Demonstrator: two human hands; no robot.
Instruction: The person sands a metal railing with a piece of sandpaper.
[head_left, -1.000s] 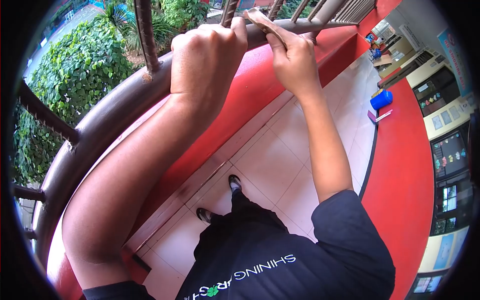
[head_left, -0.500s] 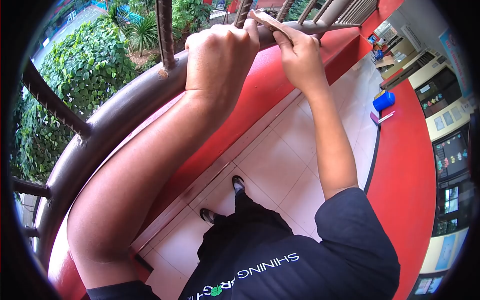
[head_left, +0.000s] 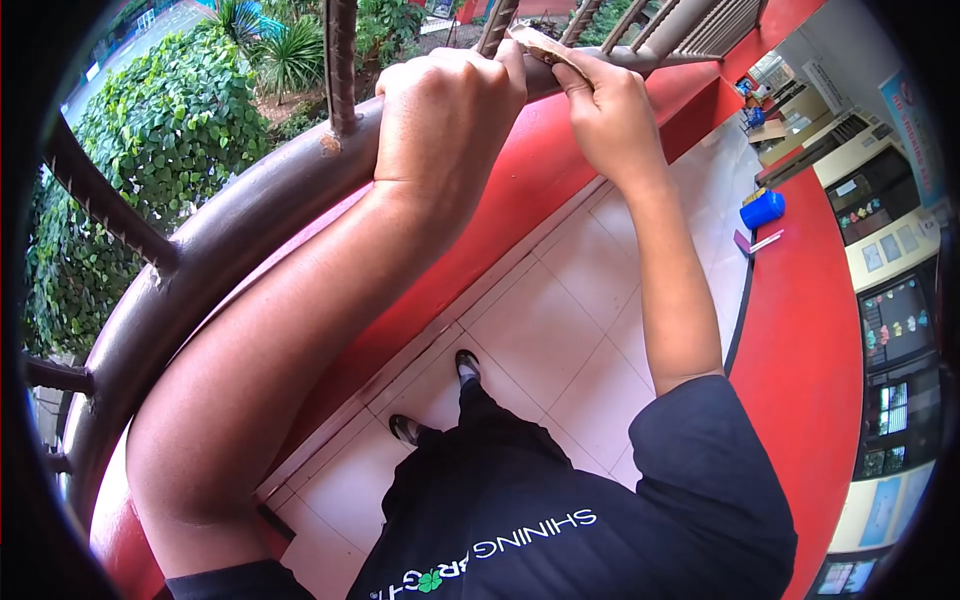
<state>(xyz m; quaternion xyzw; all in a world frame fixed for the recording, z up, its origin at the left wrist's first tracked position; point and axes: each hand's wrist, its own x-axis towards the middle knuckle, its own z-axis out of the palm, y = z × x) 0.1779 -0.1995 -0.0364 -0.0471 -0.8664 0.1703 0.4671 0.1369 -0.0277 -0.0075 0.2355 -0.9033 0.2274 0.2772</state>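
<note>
Both hands are raised at the brown metal railing (head_left: 250, 190), at the top of the head view. My left hand (head_left: 450, 120) is closed at the rail, its back toward the camera; its fingertips are hidden, and they meet the left end of a thin, pale brown piece (head_left: 545, 46). To the right, my right hand (head_left: 612, 110) pinches that piece between thumb and fingers. The piece looks flat and worn and slants across a twisted bar of the railing. What it is made of cannot be told.
A red ledge (head_left: 520, 170) runs under the railing, beside the tiled floor (head_left: 560, 320) where my feet stand. A blue bin (head_left: 762, 209) and a dustpan (head_left: 742, 241) are by the right wall. Leafy bushes (head_left: 160, 130) grow beyond the rail.
The view has shifted slightly, so the hands appear a little further right. Both hands keep their hold, and the piece sits much as before between them.
</note>
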